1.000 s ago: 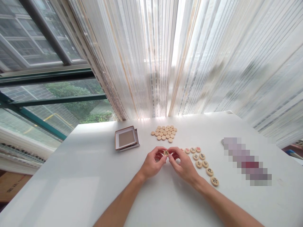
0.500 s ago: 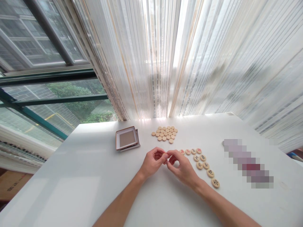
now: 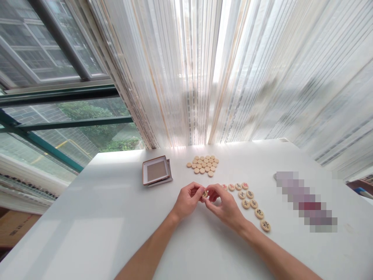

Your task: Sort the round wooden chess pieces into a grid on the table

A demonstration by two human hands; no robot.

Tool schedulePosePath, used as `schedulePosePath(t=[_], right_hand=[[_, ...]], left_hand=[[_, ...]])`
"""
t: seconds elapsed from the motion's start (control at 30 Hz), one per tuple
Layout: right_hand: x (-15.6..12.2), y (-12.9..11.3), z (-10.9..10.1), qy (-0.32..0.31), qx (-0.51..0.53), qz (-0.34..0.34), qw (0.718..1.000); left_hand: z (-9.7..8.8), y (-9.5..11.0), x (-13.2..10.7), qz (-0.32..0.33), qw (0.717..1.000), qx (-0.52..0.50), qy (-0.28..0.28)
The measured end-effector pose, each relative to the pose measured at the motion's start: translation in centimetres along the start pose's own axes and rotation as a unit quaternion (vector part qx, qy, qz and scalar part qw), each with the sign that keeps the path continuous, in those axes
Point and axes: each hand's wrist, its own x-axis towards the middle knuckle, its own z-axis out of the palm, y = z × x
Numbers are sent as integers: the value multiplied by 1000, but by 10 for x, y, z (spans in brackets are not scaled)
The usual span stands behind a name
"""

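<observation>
Between the fingertips of both hands is a round wooden Chinese chess piece (image 3: 204, 193), its dark-marked face turned up toward me. My left hand (image 3: 188, 200) pinches its left side, and my right hand (image 3: 223, 202) grips the right side. Just beyond my right hand, face-up pieces with red and black characters form a bent line, including a red-marked piece (image 3: 244, 186) and a black-marked piece (image 3: 265, 225) at the near end. Farther back lies a cluster of blank-side-up pieces (image 3: 202, 170).
An open shallow box (image 3: 157, 171) sits left of the cluster, stacked on another part. A pixelated long object (image 3: 305, 200) lies at the right of the white table (image 3: 101, 210). Striped curtains (image 3: 198, 77) hang along the far edge, with a window (image 3: 72, 109) at left.
The piece in my fingers has turned so its black character shows; before, it was mostly hidden. My fingertips have parted slightly around it.
</observation>
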Motion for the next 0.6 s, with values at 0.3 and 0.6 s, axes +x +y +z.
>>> schedulePosePath(t=[0.3,0.6], right_hand=[[2,-3,-3,22,-6,6,1000],[3,-1,-4,25,-1,24,999]], left_hand=[[-1,3,0,5,1000,12,-22],[-1,3,-2,11,999,16,-41]])
